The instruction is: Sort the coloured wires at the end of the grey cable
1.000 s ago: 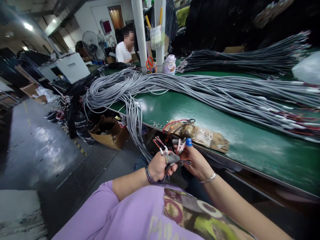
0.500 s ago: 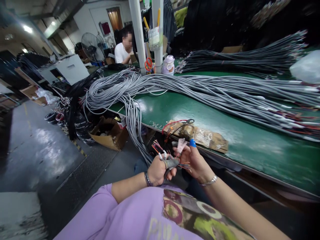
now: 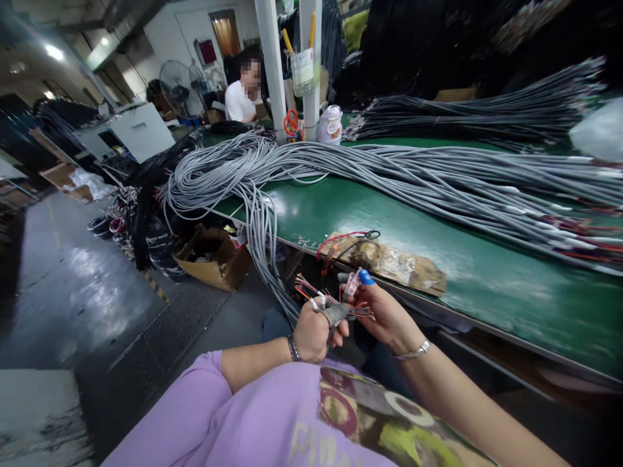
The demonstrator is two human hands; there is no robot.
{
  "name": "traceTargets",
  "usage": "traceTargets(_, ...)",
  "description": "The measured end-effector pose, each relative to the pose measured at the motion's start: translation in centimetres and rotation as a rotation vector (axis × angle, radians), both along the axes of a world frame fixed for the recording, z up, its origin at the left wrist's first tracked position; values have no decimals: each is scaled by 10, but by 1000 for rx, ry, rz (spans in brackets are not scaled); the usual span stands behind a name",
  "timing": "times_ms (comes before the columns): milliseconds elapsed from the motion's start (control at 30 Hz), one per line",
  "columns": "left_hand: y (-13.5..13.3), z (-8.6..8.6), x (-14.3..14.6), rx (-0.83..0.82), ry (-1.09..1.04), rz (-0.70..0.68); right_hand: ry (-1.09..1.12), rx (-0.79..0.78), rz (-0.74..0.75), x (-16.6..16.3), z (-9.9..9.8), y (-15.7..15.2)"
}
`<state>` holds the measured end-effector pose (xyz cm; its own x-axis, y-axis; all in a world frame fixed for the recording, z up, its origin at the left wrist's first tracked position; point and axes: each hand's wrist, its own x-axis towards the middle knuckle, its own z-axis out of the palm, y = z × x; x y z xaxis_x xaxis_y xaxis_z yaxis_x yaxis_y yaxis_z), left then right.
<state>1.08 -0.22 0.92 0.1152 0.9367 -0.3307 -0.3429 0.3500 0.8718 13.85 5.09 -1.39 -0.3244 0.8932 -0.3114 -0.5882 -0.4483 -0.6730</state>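
Workshop floor (image 3: 73,272): grey and shiny, along the left side, with a cardboard box (image 3: 214,263) standing open by the bench.
Bench (image 3: 306,204): green top, running from the far left to the near right.
Grey cables (image 3: 233,165): a thick bundle, looped at the left of the bench and stretched out to the right; some hang over the near edge and run down toward the left hand.
Left hand (image 3: 312,331): closed in a fist around a bunch of wires (image 3: 305,285), a grey cover on its thumb.
Wires: in front of the person, just off the near edge of the bench; thin coloured ends fan out on the left above the fist, two with white collars, and more poke out to the right.
Right hand (image 3: 384,314): narrow pinch, thumb in a blue cover (image 3: 366,277), on a small pale pink piece (image 3: 352,285) beside the wires; whether its other fingers touch the wires, I cannot tell.
Cardboard strip (image 3: 402,266): on the near edge of the bench, just beyond the right hand, a red wire (image 3: 335,239) at its left end.
Far side: black cables (image 3: 438,117) at the right, a jar (image 3: 331,126) by the white post (image 3: 269,61), a person in a white shirt (image 3: 235,102) farther left.
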Motion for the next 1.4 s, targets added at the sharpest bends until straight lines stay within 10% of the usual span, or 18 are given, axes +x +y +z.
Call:
traceTargets(800, 0, -11, -3, 0, 50, -50, -43, 24, 144, 11, 3, -5)
traceTargets(1200, -5, -16, -16, 45, 282, -459, -364, 266, 478, 20, 18, -12)
traceTargets(1400, -3, -11, -20, -12, 225, -340, -281, 199, 280, 22, 12, -19)
